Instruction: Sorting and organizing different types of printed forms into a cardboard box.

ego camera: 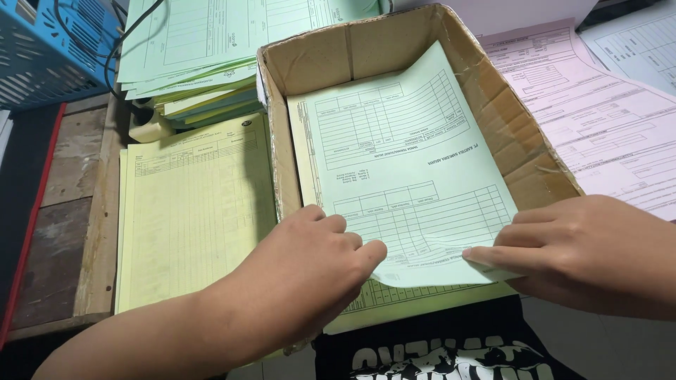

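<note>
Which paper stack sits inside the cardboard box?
The light green forms that both hands grip at the near edge, left hand and right hand. The yellow stack, the green pile and the pink sheets lie outside the box.

- My left hand [310, 271] covers the near left corner of the green form [408, 176]; its thumb is out of sight.
- My right hand [584, 250] hides the box's [524, 151] near right corner, and the frame's right edge cuts off the wrist.
- The form hides most of the sheets stacked beneath it.
- The box wall hides the right edge of the yellow pile [193, 218].
- The blue basket [46, 49] runs off the far left.
- The pink forms [598, 119] are cut off at the right edge.
</note>
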